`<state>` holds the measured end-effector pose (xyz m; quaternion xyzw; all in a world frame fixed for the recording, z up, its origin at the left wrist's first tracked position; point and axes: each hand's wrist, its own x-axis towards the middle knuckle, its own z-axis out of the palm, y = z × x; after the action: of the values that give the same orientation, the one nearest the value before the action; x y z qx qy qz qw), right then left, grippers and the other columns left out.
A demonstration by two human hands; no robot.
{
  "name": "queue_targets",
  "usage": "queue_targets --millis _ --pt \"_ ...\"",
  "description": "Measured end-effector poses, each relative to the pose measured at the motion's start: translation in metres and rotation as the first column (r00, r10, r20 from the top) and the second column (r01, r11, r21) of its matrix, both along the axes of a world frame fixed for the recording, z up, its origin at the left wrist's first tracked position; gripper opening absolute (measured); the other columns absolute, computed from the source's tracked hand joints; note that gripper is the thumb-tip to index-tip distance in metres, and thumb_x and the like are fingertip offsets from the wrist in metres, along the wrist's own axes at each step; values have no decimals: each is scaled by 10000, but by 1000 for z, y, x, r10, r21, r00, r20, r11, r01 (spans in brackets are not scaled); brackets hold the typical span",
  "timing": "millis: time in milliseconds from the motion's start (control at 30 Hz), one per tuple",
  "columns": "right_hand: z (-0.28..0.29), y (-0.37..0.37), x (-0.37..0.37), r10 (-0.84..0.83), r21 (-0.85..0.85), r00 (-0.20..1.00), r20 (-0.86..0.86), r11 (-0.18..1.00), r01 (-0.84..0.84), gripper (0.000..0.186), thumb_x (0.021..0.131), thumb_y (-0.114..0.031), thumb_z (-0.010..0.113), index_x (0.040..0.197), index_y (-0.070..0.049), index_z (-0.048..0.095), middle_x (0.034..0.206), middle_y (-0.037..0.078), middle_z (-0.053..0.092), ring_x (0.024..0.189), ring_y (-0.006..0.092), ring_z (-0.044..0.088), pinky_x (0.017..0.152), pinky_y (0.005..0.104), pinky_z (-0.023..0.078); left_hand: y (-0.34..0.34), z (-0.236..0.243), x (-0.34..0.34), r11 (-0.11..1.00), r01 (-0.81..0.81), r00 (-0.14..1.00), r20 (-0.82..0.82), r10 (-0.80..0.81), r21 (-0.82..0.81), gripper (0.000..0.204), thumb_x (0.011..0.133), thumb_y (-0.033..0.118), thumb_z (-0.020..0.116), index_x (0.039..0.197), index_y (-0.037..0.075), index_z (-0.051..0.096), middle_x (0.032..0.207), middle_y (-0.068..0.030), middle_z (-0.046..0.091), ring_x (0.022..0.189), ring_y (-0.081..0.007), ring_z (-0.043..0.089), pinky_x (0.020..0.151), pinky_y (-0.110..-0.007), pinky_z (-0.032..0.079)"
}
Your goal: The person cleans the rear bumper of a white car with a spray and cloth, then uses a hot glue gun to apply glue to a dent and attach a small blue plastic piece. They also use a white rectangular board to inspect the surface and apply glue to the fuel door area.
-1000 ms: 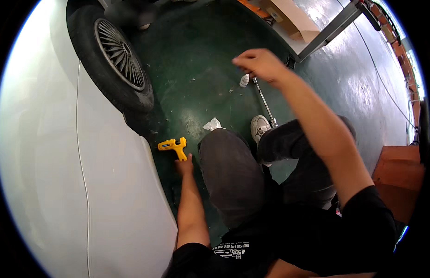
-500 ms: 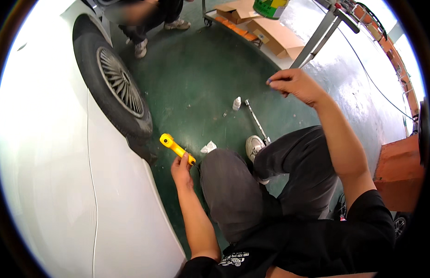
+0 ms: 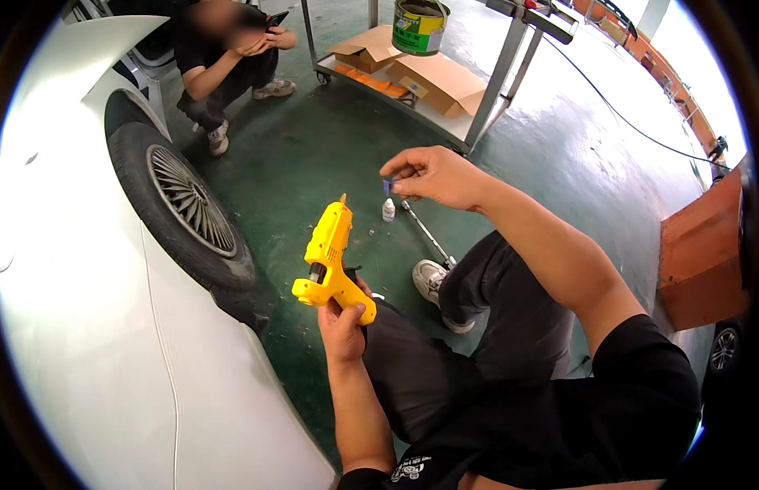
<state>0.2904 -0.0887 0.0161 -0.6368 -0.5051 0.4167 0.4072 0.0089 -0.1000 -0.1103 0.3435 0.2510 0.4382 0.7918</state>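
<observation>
Left hand (image 3: 343, 327) was clenched round the handle of the yellow glue gun (image 3: 327, 257), nozzle toward 12 o'clock; half a second before, I saw the gun low near the floor, so it had been raised. Right hand (image 3: 433, 175), at 1 o'clock from the gun, pinched a small blue piece (image 3: 388, 186) in its fingertips and had shifted closer in. Beyond, a small white bottle (image 3: 388, 211) and a metal rod (image 3: 427, 234) lay on the dark green floor (image 3: 314, 163). White car body with wheel (image 3: 187, 212) at 9 o'clock. Farther, at 12 o'clock: flattened brown cardboard boxes (image 3: 433, 77) and a green-and-yellow can (image 3: 419, 26) on a trolley; a crouching person (image 3: 228, 57) at 11 o'clock.
</observation>
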Motion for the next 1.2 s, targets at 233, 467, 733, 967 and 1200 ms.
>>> queue_targets --millis 233,467,733,967,1200 --pt "-5 -1 -15 8 -39 991 -130 999 -13 194 923 -115 750 1087 -23 700 939 27 704 842 104 652 758 253 527 -6 -20 0 1000 -23 988 152 24 -3 579 777 -5 716 1332 25 553 1198 -169 631 867 -228 654 789 -346 533" --pt "-1 6 -28 69 -46 969 -235 996 -82 208 910 -92 748 1103 -25 708 985 40 724 878 114 650 795 273 531 0 -8 -6 996 -19 973 230 -1 84 505 783 42 719 1268 45 578 1227 -220 622 824 -219 647 761 -342 527" --pt "-4 7 -29 83 -91 970 -227 990 -106 228 913 -105 737 1125 -25 707 1014 36 725 895 123 655 826 283 539 0 -8 -5 996 -31 974 225 11 87 434 814 48 719 1227 42 585 1165 -208 634 838 -204 645 769 -328 525" --pt "-3 5 -30 89 -93 970 -225 989 -112 229 918 -105 732 1130 -22 705 1011 42 723 893 122 654 814 278 537 -2 -4 -4 994 -83 984 161 71 67 382 829 70 716 1188 31 591 1005 -157 656 805 -202 636 748 -337 526" --pt "2 4 -35 98 -116 981 -169 986 -119 228 928 -101 720 1141 -21 703 1003 45 724 900 122 660 815 274 537 0 -9 -5 991 -111 992 75 106 70 392 816 105 725 1173 30 582 944 -129 652 793 -217 637 744 -346 523"
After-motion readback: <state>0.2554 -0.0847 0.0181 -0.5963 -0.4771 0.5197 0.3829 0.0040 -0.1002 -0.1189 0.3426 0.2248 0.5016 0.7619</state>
